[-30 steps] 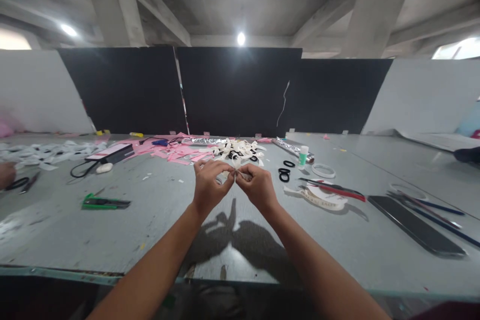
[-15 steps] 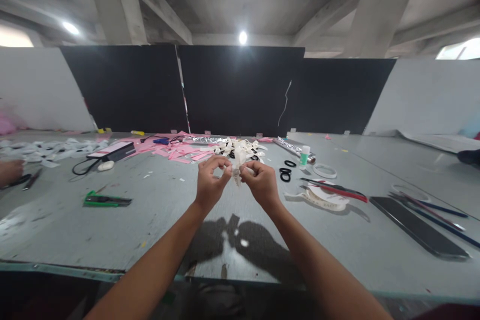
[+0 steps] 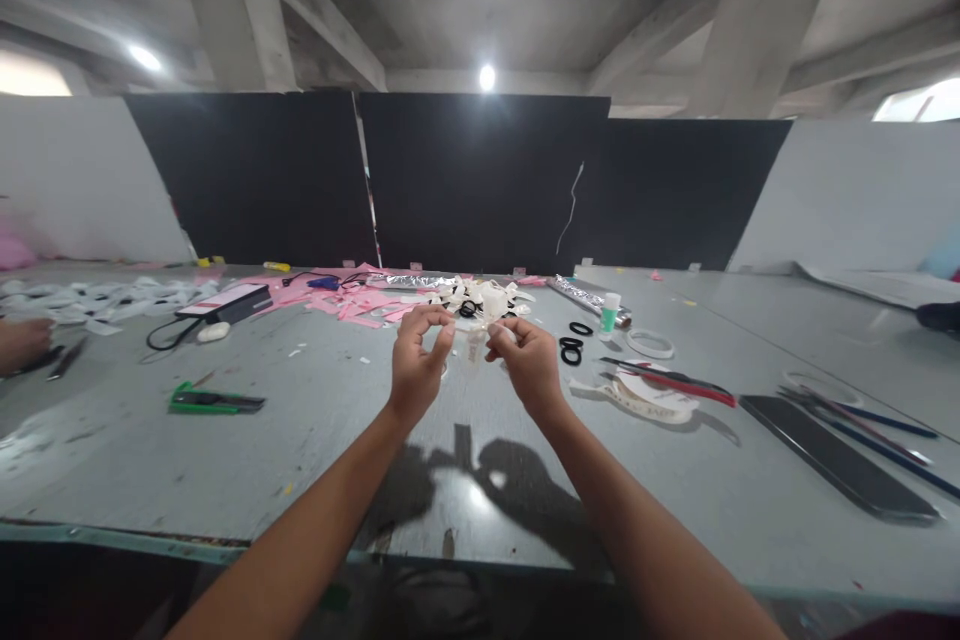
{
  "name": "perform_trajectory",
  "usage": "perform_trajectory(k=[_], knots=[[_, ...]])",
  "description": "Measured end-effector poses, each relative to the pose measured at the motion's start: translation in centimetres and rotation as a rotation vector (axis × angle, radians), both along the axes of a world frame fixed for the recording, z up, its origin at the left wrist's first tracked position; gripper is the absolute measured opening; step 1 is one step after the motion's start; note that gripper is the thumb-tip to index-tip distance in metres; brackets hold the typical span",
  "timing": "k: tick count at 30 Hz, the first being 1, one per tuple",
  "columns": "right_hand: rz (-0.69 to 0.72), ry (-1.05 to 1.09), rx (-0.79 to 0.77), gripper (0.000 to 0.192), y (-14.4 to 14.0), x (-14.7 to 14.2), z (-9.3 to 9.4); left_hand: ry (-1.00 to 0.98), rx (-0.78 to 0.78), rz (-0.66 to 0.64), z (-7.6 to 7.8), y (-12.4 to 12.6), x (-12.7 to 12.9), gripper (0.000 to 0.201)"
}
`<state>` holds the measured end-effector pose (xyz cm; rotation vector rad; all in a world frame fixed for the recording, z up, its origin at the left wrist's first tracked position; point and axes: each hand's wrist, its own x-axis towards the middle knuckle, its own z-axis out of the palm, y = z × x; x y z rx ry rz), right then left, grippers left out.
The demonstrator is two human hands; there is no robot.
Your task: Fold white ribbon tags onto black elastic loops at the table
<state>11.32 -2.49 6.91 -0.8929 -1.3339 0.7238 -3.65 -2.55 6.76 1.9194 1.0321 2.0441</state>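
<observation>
Grey tabletop (image 3: 225, 470) lies under concrete beams (image 3: 322, 23), right hand (image 3: 531, 362) pinching pale ribbon (image 3: 474, 348), grip unclear at left hand (image 3: 414, 365)

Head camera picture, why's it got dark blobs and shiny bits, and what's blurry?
Head view: shadows of the left hand and right hand darken the table; head view: glare shines between those shadows; head view: the ceiling lamp looks washed-out white; head view: the pale strip between the hands is blurry.

The worktop (image 3: 300, 450) looks smooth and faintly glossy, the black panel (image 3: 480, 180) matt, the concrete ceiling (image 3: 480, 10) dull. The held ribbon (image 3: 475, 345) seems thin, sheer cloth; the foil (image 3: 581, 294) is crinkled, shiny metal; the cutter (image 3: 214, 401), green plastic.
</observation>
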Motion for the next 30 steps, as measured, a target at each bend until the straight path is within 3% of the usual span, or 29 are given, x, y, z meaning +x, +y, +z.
perform_trajectory(k=[5, 11, 14, 16, 19, 22, 25, 27, 30], knots=[[-0.039, 0.065, -0.03, 0.03, 1.7, 1.0, -1.1, -0.104, -0.06, -0.062, -0.2, 0.8, -0.4, 0.014], [-0.097, 0.032, -0.111, 0.036, 3.7, 2.0, -2.5, -0.424, -0.427, -0.505, -0.2, 1.9, -1.2, 0.021], [-0.091, 0.065, -0.167, 0.036, 4.5, 2.4, -3.2, -0.505, -0.518, -0.616, -0.5, 2.4, -1.4, 0.023], [-0.093, 0.095, -0.191, 0.036, 5.0, 2.8, -3.6, -0.413, -0.569, -0.591, -1.1, 2.7, -1.5, 0.022], [-0.114, 0.123, -0.199, 0.033, 5.6, 3.4, -4.0, 0.013, -0.617, -0.483, -2.3, 3.1, -1.4, 0.021], [-0.113, 0.131, -0.197, 0.032, 5.9, 3.7, -4.2, 0.394, -0.493, -0.3, -3.3, 3.3, -1.4, 0.023], [-0.064, 0.077, -0.211, 0.033, 5.7, 3.5, -4.1, 0.352, -0.347, 0.009, -3.3, 3.4, -1.7, 0.025], [-0.012, 0.012, -0.228, 0.032, 5.4, 3.2, -4.1, 0.288, -0.245, 0.142, -3.1, 3.5, -2.0, 0.023], [0.074, -0.042, -0.248, 0.028, 4.8, 2.6, -3.9, 0.328, -0.216, 0.115, -3.1, 3.7, -2.0, 0.032]])
